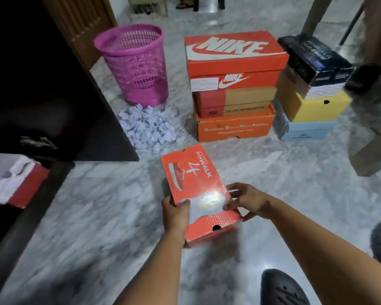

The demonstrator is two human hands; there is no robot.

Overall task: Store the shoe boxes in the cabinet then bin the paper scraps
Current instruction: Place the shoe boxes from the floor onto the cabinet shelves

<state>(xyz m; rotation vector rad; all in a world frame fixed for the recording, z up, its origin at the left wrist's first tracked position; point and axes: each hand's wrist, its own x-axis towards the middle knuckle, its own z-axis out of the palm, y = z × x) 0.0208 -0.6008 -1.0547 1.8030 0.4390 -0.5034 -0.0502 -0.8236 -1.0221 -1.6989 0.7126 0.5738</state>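
Both hands are on the red-orange cardboard shoe box with "GOwalk 4" on the lid [198, 194], held just above the grey marble floor [97, 216]. Left hand [175, 213] clamps the box's left edge, right hand [245, 200] wraps the right side. Farther off sit a stack of orange Nike shoe boxes [233, 84] and, to its right, a black, yellow and pale blue stack [310, 91]. Crumpled white paper scraps [150, 128] are piled just in front of the pink plastic mesh bin [134, 64], far left.

Orange-red cardboard shoe box [198, 190], white dotted pattern; pink plastic lattice basket [133, 62]; pale lilac crumpled paper scraps [149, 128]; grey-veined white marble floor [97, 216]; yellow cardboard box [315, 106].
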